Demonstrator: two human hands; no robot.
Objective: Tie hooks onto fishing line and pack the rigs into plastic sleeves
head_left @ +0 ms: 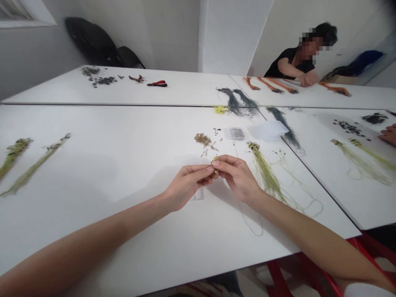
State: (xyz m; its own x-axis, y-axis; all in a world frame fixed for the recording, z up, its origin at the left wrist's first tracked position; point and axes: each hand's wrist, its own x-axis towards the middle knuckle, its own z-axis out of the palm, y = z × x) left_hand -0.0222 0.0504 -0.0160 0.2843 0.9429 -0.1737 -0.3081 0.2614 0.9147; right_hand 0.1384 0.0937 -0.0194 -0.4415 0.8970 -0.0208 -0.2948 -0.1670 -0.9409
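Note:
Over the white table, my left hand (188, 181) and my right hand (238, 175) meet fingertip to fingertip. Both pinch one thin yellow-green cord (215, 158), whose small end shows above the fingers; the fine detail is hidden. A loose strand (258, 231) hangs in a loop below my right hand. Just beyond the fingertips lies a pile of small gold-coloured metal clasps (202, 139), with a few loose ones nearer me. Small black pieces (217, 131) are scattered beside a clear plastic box (235, 133). A bundle of yellow-green cords (267, 173) lies right of my right hand.
More cord bundles (40, 165) lie at left. Grey-green bundles (233, 101), pliers (157, 83) and dark pieces (103, 80) are farther back. Another person (293, 62) works by orange bundles (275, 85); someone's hand (389, 134) shows at right. Red stools (321, 268) stand below the table edge.

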